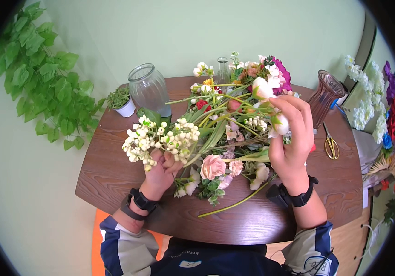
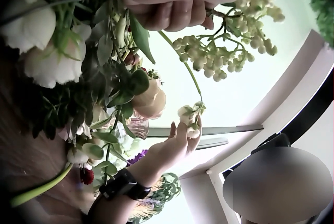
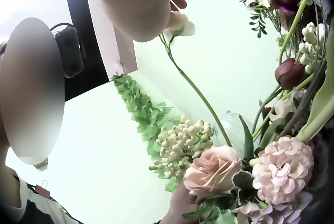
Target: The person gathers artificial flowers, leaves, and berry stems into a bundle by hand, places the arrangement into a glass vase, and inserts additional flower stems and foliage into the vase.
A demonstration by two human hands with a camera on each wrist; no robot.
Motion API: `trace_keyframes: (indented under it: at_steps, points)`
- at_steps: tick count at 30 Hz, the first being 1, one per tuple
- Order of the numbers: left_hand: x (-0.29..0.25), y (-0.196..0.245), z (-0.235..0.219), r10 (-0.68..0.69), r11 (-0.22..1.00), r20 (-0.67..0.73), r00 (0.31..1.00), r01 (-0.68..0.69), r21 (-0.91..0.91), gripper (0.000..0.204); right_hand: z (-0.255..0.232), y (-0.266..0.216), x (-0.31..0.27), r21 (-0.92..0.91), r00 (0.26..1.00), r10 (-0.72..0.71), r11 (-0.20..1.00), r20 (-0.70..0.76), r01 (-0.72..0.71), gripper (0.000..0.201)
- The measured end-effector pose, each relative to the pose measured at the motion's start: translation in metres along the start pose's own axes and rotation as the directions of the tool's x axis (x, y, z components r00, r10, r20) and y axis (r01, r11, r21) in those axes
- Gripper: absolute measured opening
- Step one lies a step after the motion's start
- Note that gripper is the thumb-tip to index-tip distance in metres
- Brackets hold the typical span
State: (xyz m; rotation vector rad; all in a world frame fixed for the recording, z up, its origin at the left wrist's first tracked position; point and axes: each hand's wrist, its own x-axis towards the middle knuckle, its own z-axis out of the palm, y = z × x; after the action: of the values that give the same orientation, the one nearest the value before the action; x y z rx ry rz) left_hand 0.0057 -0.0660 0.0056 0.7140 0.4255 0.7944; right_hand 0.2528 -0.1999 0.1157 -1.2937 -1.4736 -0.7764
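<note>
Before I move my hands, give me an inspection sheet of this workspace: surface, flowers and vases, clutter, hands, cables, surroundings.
Surface: dark wooden table, grain visible.
Job's things: mixed flowers heaped mid-table, stems crossing; wide glass jar upright at back left; brownish vase at right.
Clutter: gold-handled scissors at right; loose green stem near the front; potted plant beside the jar.
Left hand: curled round the white berry spray.
Right hand: pinches a white flower.
Cables: thin pale loops beyond the table's right side, type unclear.
Surroundings: leafy vine on the left, hanging flowers on the right.
</note>
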Motion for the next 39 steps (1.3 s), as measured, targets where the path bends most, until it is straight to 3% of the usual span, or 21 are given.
trace_keyframes:
  at_steps: [2, 6, 8, 12, 13, 14, 15, 16, 17, 18, 19, 21, 25, 27, 32, 35, 37, 39]
  points:
    - [0.000, 0.000, 0.003, -0.022, 1.000, -0.053, 0.998, 0.022, -0.001, 0.034, 0.000, -0.001, -0.004, 0.032, 0.998, 0.023, 0.999, 0.050, -0.025, 0.052]
    - [-0.002, -0.003, -0.001, -0.001, 0.999, -0.012, 1.000, 0.001, 0.044, 0.030, 0.003, -0.002, -0.005, 0.087, 0.993, 0.016, 0.996, 0.113, -0.026, 0.052]
    - [-0.004, -0.005, -0.001, -0.050, 0.996, -0.090, 0.995, 0.044, -0.074, 0.025, 0.006, -0.004, -0.005, 0.091, 0.991, 0.005, 0.996, 0.130, -0.017, 0.051]
    - [-0.008, -0.005, -0.007, -0.105, 0.993, -0.212, 0.972, 0.092, -0.071, 0.024, 0.016, -0.008, -0.008, 0.112, 0.984, -0.098, 0.990, 0.148, 0.081, 0.037]
    - [-0.006, -0.011, -0.022, 0.121, 0.902, -0.133, 0.984, -0.053, 0.427, 0.024, 0.019, -0.008, -0.010, 0.114, 0.971, -0.142, 0.986, 0.193, 0.121, 0.034]
    - [-0.003, -0.017, -0.038, 0.278, 0.563, 0.046, 0.960, -0.201, 0.802, 0.024, 0.021, -0.008, -0.013, 0.119, 0.954, -0.184, 0.980, 0.238, 0.159, 0.031]
    - [-0.001, -0.020, -0.046, 0.355, 0.324, 0.134, 0.925, -0.256, 0.911, 0.026, 0.024, -0.007, -0.018, 0.123, 0.944, -0.193, 0.979, 0.269, 0.165, 0.027]
    - [-0.001, -0.022, -0.053, 0.355, 0.324, 0.134, 0.925, -0.256, 0.911, 0.026, 0.026, -0.007, -0.021, 0.123, 0.944, -0.193, 0.979, 0.269, 0.164, 0.027]
    - [-0.002, -0.018, -0.046, 0.154, 0.880, 0.026, 0.988, -0.149, 0.451, 0.026, 0.027, -0.008, -0.023, 0.130, 0.936, -0.188, 0.979, 0.299, 0.155, 0.026]
    - [-0.002, -0.014, -0.038, -0.074, 0.968, 0.084, 0.994, 0.092, -0.232, 0.027, 0.029, -0.009, -0.024, 0.136, 0.927, -0.185, 0.980, 0.327, 0.147, 0.025]
    - [-0.004, -0.011, -0.027, -0.073, 0.969, 0.084, 0.994, 0.091, -0.231, 0.027, 0.030, -0.009, -0.025, 0.127, 0.926, -0.183, 0.981, 0.330, 0.149, 0.027]
    - [-0.008, -0.006, -0.003, -0.053, 0.988, -0.111, 0.992, 0.036, -0.151, 0.023, 0.029, -0.009, -0.024, 0.113, 0.926, -0.166, 0.984, 0.339, 0.135, 0.028]
    - [-0.007, -0.004, 0.004, -0.043, 0.997, -0.183, 0.982, 0.029, -0.074, 0.025, 0.028, -0.010, -0.022, 0.070, 0.939, -0.086, 0.995, 0.333, 0.067, 0.030]
    - [-0.006, -0.003, 0.001, -0.044, 0.995, -0.045, 0.998, 0.039, -0.094, 0.027, 0.026, -0.008, -0.021, 0.042, 0.946, -0.056, 0.998, 0.320, 0.045, 0.030]
    - [-0.001, -0.005, -0.007, -0.027, 0.988, 0.119, 0.993, 0.044, -0.146, 0.027, 0.017, 0.000, -0.015, -0.013, 0.921, 0.081, 0.997, 0.382, -0.082, 0.037]
    - [0.001, -0.005, -0.008, -0.033, 0.987, 0.219, 0.975, 0.066, -0.146, 0.026, 0.012, 0.012, -0.020, -0.146, 0.851, 0.143, 0.986, 0.506, -0.079, 0.035]
    - [-0.001, -0.004, -0.007, -0.034, 0.989, 0.256, 0.966, 0.070, -0.130, 0.026, 0.011, 0.019, -0.027, -0.230, 0.670, 0.257, 0.964, 0.697, -0.130, 0.029]
    - [-0.002, -0.002, 0.000, -0.054, 0.998, 0.075, 0.996, 0.057, -0.029, 0.028, 0.011, 0.014, -0.025, -0.182, 0.646, 0.235, 0.972, 0.726, -0.149, 0.026]
